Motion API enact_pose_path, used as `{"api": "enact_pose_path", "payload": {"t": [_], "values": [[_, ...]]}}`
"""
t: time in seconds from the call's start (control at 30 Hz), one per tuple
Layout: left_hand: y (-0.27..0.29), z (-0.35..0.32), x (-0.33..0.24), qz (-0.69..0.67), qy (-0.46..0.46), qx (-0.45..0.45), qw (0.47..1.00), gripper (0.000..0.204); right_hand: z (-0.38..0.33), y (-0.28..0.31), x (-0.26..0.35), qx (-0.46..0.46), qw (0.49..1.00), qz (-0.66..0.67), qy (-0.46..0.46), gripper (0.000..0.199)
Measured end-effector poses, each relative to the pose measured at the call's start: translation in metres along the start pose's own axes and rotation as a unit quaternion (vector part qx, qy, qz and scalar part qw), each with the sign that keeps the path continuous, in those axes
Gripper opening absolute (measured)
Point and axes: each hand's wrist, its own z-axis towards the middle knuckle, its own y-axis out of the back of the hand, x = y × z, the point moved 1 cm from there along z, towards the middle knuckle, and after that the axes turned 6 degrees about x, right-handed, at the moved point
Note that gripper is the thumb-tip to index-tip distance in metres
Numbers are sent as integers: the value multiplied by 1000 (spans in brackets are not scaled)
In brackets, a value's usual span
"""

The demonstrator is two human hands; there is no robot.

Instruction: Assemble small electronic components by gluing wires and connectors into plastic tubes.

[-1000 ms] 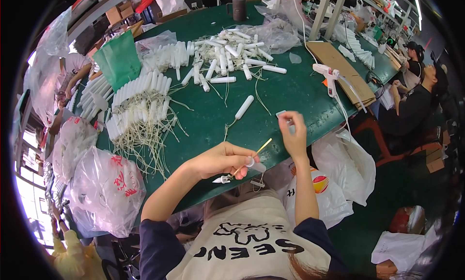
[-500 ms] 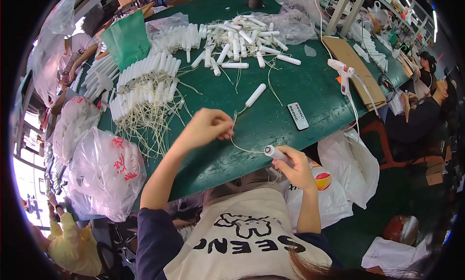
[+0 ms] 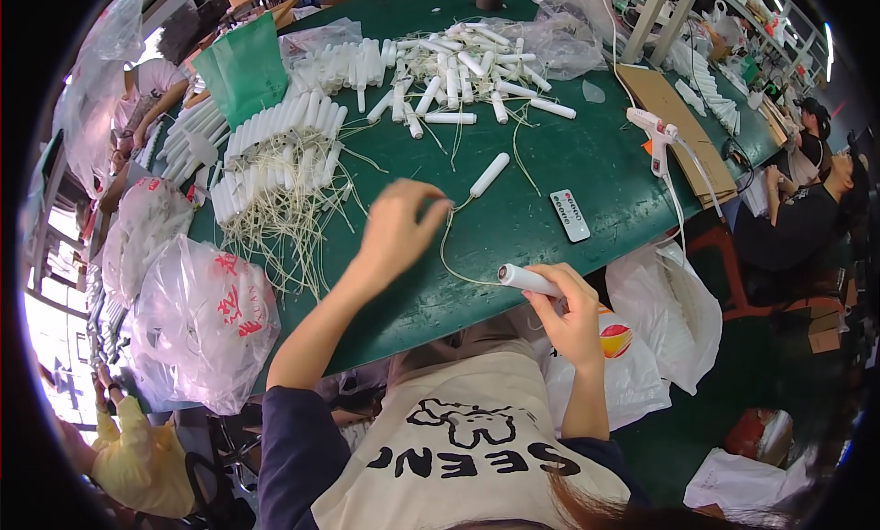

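Observation:
My right hand point(image 3: 570, 314) grips a white tube point(image 3: 530, 280) just above the table's front edge, its round dark-centred end turned left. A thin pale wire point(image 3: 446, 264) runs from that end, curving up to another white tube point(image 3: 489, 175) lying on the table. Close to the wire's upper part is my left hand point(image 3: 403, 226), somewhat blurred, thumb and fingers apart with nothing seen between them. A small white remote control point(image 3: 569, 215) with rows of buttons lies right of the lone tube.
Wired white tubes lie in a loose pile point(image 3: 458, 76) and stacked rows point(image 3: 284, 131) on the green table point(image 3: 385, 314). A glue gun point(image 3: 653, 131) rests by flat cardboard point(image 3: 683, 131) at right. Plastic bags point(image 3: 206, 319) crowd the left edge. Other people sit at both sides.
My left hand has moved up, and its fingers have spread from a curl beside the wire. In my right hand the tube has tilted more level, showing more of its side.

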Motion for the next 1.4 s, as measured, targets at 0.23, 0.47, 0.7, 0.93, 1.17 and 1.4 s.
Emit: {"api": "enact_pose_path", "payload": {"t": [0.23, 0.47, 0.7, 0.93, 1.17, 1.4], "values": [[-21, -20, -70, -502, 190, 322, 780, 54, 0, -6, 9, -55, 977, -156, 131, 32], [-35, -13, -73, -389, 184, 352, 831, 50, -3, -6, 17, -64, 937, -306, 157, 41], [-25, -10, -65, -363, 172, 360, 842, 51, 0, 10, 15, -83, 951, -254, 157, 36], [-32, -8, -59, -377, 212, 327, 840, 55, 0, 5, 18, -90, 949, -252, 167, 36], [-42, -9, -57, -354, 211, 362, 836, 59, 1, 4, 22, -55, 929, -322, 172, 38], [-17, -22, -62, -411, 71, 301, 857, 33, -12, 16, 17, -103, 973, -195, 67, 25]]}}
